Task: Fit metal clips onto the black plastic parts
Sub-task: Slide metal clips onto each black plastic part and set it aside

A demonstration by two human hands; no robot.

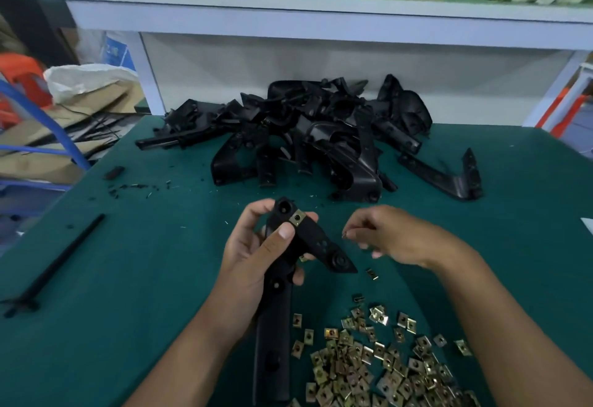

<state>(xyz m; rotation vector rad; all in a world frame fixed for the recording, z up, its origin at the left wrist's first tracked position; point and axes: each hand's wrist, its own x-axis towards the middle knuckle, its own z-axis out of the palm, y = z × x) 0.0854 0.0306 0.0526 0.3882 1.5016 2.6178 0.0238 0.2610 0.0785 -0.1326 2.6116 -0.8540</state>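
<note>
My left hand (256, 255) grips a long black plastic part (276, 326) near its upper end, thumb pressed just below a brass-coloured metal clip (297, 217) seated on the part. My right hand (388, 236) hovers to the right of the part, fingers curled, pinching a small clip (345, 235) between fingertips. A heap of loose metal clips (378, 365) lies on the green table (144, 278) at the lower right. One stray clip (371, 273) lies below my right hand.
A big pile of black plastic parts (308, 137) fills the back of the table, with one L-shaped part (449, 175) off to its right. A thin black strip (61, 262) lies at the left. A white shelf (321, 11) runs behind.
</note>
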